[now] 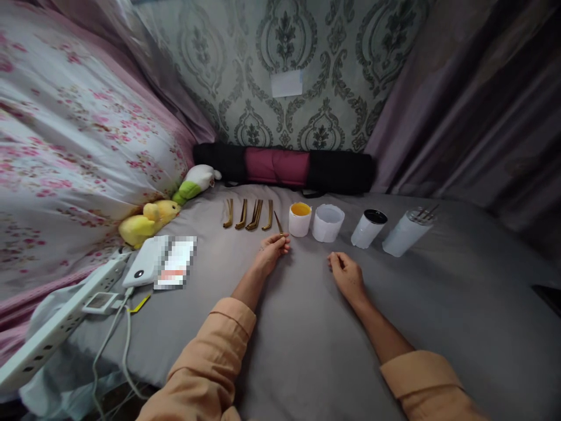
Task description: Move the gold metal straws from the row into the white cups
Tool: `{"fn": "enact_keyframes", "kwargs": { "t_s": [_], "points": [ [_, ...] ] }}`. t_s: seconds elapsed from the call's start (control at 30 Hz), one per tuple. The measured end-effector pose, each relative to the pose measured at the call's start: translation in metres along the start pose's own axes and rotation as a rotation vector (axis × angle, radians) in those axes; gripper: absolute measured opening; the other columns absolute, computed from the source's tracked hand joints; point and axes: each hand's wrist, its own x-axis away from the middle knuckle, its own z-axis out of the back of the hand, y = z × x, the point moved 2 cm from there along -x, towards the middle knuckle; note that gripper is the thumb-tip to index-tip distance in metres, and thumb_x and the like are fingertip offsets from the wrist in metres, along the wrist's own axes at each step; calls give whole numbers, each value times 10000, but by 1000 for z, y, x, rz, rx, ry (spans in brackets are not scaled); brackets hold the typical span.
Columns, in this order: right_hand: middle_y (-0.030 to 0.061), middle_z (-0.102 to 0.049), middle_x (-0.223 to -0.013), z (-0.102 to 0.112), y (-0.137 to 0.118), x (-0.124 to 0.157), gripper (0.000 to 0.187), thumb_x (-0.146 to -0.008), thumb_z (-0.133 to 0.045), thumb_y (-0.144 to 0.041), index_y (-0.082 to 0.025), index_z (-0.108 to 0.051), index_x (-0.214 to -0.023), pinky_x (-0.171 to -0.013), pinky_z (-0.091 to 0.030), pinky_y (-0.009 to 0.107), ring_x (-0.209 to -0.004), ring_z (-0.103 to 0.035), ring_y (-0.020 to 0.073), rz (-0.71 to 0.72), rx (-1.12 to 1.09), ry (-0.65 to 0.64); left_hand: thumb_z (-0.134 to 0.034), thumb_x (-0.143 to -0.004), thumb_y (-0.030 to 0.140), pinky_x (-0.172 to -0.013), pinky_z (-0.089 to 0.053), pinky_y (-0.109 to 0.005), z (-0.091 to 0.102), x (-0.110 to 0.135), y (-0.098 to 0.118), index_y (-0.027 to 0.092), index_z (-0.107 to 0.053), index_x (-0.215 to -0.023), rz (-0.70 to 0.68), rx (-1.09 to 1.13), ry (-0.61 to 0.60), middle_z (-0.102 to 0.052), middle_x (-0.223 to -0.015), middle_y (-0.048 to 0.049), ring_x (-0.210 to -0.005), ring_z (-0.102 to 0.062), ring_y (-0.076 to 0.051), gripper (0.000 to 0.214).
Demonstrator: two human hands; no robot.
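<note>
My left hand (pixel 272 252) is closed, its fingertips pinching the lower end of a thin gold-brown bent stick (pixel 278 221) that points up and away. Left of it, several bunches of similar gold-brown bent sticks (pixel 254 215) lie in a row on the grey sheet. Just beyond that hand stands a white cup with a yellow-orange inside (pixel 299 224), with a wider white cup (pixel 328 227) beside it. My right hand (pixel 346 275) rests with curled fingers in front of the wider cup, touching neither cup. Whatever it may pinch is hidden.
Farther right stand a white cylinder with a black top (pixel 367 231) and a leaning white container with thin rods (pixel 405 234). A black and maroon roll (pixel 280 166) lies along the wall. At left are plush toys (pixel 146 223), a white device (pixel 146 263), and a power strip (pixel 65 321).
</note>
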Motion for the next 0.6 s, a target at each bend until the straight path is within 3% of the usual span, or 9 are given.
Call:
{"fn": "enact_keyframes", "kwargs": {
  "t_s": [0.37, 0.6],
  "points": [
    [79, -634, -707, 0, -2, 0, 384, -793, -380, -476, -158, -591, -754, -609, -417, 265, -638, -572, 165, -28, -33, -8, -596, -714, 278, -552, -449, -196, -10, 20, -10, 100, -605, -935, -155, -140, 21, -617, -807, -72, -587, -556, -71, 285],
    [70, -631, -709, 0, -4, 1, 364, -797, -385, -456, -158, -590, -765, -626, -420, 264, -651, -575, 162, -29, -43, -8, -558, -732, 281, -535, -442, -194, -13, 24, -13, 111, -610, -957, -242, -249, 66, -610, -770, -44, -566, -537, -72, 287]
  ]
}}
